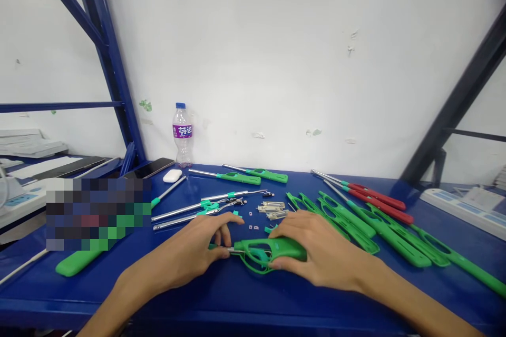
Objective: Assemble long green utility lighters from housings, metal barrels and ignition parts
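A person's left hand [197, 245] pinches the slim silver metal rod [233, 250] of a green plastic lighter [285, 247] while the right hand [318, 250] grips its body. Blue tabletop [276, 300] runs from there to the front edge; clear plastic cartridges [272, 207] lie just beyond, green plastic half-shells [366, 244] rightward.

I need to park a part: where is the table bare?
Bare: blue table between its front edge and the left hand and right hand; also between the red lighters and white power strip. Crowded: behind the hands, with metal tubes and clear tanks; further right, green shells.
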### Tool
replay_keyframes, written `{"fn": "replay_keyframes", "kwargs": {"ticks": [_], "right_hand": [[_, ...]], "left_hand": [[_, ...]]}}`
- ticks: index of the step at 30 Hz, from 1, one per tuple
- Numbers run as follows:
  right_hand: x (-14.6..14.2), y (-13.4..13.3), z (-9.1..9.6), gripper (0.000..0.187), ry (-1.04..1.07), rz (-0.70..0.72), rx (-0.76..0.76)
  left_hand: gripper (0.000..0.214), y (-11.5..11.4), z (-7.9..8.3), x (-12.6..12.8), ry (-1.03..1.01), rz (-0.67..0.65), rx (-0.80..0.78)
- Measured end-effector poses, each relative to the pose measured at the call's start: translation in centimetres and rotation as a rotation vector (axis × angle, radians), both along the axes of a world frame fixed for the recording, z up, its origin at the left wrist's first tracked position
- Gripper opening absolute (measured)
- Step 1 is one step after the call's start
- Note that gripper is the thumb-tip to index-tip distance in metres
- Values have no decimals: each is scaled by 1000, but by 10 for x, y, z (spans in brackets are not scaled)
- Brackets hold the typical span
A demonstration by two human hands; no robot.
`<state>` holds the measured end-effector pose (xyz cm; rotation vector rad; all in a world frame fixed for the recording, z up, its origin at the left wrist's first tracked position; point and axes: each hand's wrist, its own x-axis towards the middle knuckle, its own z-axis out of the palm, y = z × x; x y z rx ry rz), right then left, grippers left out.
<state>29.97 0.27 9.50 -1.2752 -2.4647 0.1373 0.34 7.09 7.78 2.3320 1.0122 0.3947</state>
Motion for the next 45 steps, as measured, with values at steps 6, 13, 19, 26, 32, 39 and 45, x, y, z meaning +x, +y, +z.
{"fn": "replay_keyframes", "kwargs": {"ticks": [6,13,19,26,32,39,45], "right_hand": [[-6,-2,-2,35,-57,3,-19],[-9,-1,-6,38,-97,-5,-18],[-9,-2,-7,37,-93,-16,-17],[-7,-5,-5,37,-22,-36,11],[-8,-2,-7,37,-136,2,-9],[-9,-3,-7,41,-187,-8,-31],[-9,-3,-9,41,-201,17,-25]], "left_hand": [[45,-3,2,2,5,12,0],[26,-8,11,5,28,5,23],[23,-8,8,4,30,5,49],[18,-11,14,7,29,-29,57],[23,-9,12,6,33,-22,65],[37,-9,9,3,44,-6,72],[25,-18,14,10,12,-120,124]]}}
